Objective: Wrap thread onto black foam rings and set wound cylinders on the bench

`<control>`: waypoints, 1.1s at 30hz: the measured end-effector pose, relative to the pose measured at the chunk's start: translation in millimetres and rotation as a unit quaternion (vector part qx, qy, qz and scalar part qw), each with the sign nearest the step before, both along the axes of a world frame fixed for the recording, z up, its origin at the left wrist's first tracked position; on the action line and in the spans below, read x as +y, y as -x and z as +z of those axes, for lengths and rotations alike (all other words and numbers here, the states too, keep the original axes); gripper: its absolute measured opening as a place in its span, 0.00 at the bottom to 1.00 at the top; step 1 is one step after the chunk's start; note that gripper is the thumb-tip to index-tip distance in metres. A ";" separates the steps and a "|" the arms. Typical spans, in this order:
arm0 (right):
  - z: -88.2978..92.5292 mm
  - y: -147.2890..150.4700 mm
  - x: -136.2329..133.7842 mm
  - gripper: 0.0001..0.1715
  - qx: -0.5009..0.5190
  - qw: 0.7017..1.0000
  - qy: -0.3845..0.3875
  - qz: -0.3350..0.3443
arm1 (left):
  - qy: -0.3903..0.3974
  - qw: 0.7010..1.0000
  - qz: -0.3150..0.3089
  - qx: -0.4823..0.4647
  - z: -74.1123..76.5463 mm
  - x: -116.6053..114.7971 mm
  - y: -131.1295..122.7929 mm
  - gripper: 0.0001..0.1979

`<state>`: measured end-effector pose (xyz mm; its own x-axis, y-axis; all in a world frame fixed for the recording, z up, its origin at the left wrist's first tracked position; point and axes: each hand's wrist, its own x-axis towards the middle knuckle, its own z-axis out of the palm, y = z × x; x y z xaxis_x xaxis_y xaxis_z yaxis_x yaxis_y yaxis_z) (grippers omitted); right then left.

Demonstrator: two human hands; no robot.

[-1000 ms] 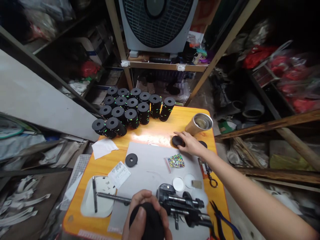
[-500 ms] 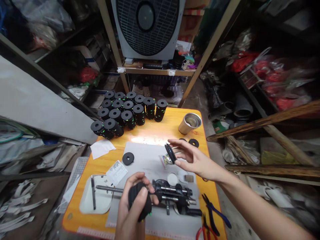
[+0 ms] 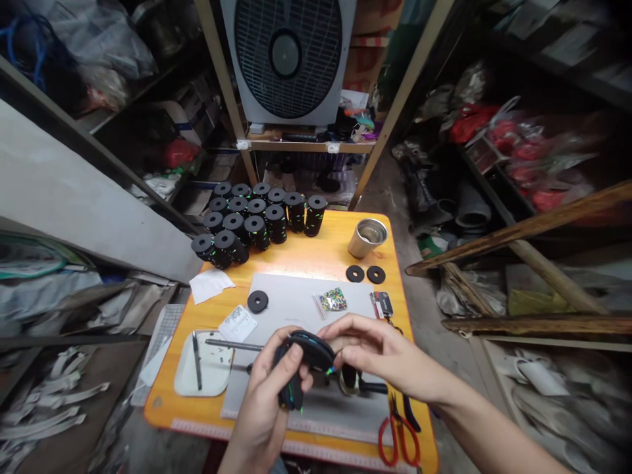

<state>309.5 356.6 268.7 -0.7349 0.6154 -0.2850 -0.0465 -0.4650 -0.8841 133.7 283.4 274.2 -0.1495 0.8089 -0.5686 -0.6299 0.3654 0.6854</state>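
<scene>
Low over the grey mat (image 3: 291,299), my left hand (image 3: 269,382) is wrapped round a small stack of black foam spools (image 3: 291,392). One black spool (image 3: 312,347) is tilted away from the stack toward the right. At that spool's right edge, close to a small green tip (image 3: 330,371), the fingers of my right hand (image 3: 378,349) are pinched together; what they grip is too small to make out. Beneath my hands lies a device with a metal rod (image 3: 234,344) and a black handle (image 3: 372,387), mostly covered.
Several stacks of black spools (image 3: 255,224) stand at the back left. Around the table are a metal cup (image 3: 368,238), loose black discs (image 3: 376,274), a bag of coloured beads (image 3: 334,299), a white tray (image 3: 181,378), paper (image 3: 211,285), and red-handled scissors (image 3: 388,444).
My right hand has brought its black spool down and left to the stack in my left hand. The bead bag and the two discs by the cup are now uncovered. The view has shifted slightly.
</scene>
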 end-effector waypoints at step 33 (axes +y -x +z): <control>-27.9 -110.7 -131.5 0.17 -0.369 0.872 -0.321 -0.019 | 0.017 0.995 0.023 0.096 13.4 -30.5 -34.4 0.19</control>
<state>420.3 225.1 240.7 -0.4732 0.8418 -0.2597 0.6405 0.1264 -0.7575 168.1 252.9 287.6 -0.2944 0.7799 -0.5523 -0.5041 0.3642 0.7831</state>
